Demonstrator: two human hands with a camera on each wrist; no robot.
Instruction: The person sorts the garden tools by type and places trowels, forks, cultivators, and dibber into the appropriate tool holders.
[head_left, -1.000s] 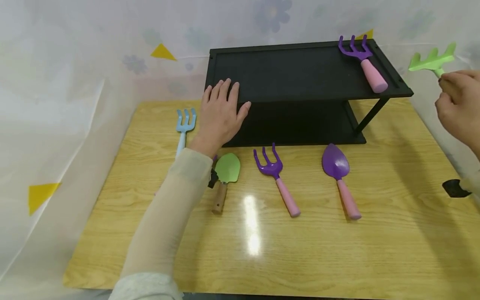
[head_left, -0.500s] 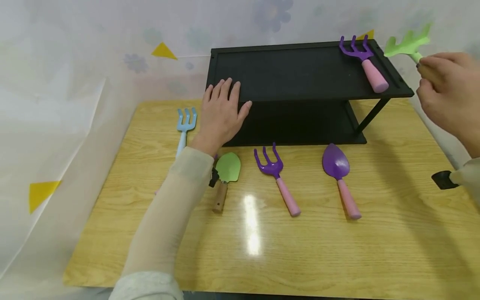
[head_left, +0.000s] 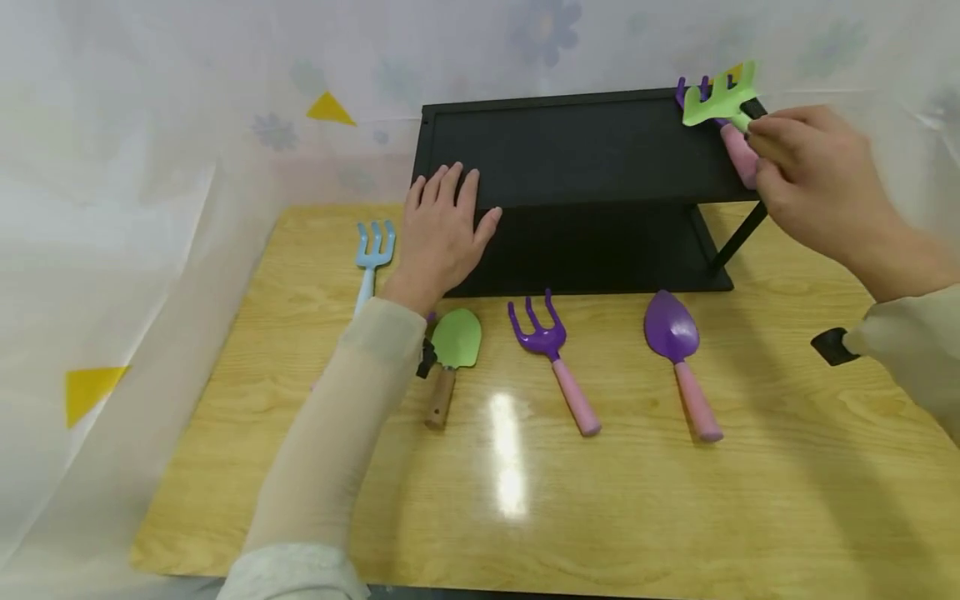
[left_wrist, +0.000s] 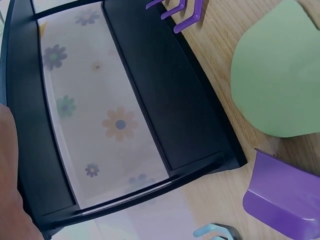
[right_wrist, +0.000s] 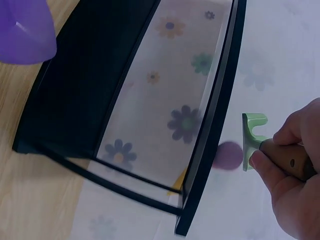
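A black two-tier rack [head_left: 570,150] stands at the back of the table. My left hand [head_left: 442,233] rests with spread fingers on the front left edge of its top shelf. My right hand [head_left: 832,183] grips the wooden handle [right_wrist: 287,157] of a green rake [head_left: 722,102], held over the shelf's right end. Beneath it, partly hidden, lies a purple fork with a pink handle [head_left: 738,155]. In the right wrist view the green rake's head [right_wrist: 250,142] is beside the blurred round end of the pink handle [right_wrist: 228,155].
On the wooden table [head_left: 630,517], a blue fork [head_left: 374,250], a green trowel [head_left: 457,337], a purple fork [head_left: 543,337] and a purple trowel [head_left: 672,327] lie before or beside the rack. Another purple tool [left_wrist: 285,195] is mostly covered by my left forearm in the head view.
My right hand has moved left with the green rake, from beyond the rack's right side to above the purple fork on the top shelf. My left hand has stayed in place.
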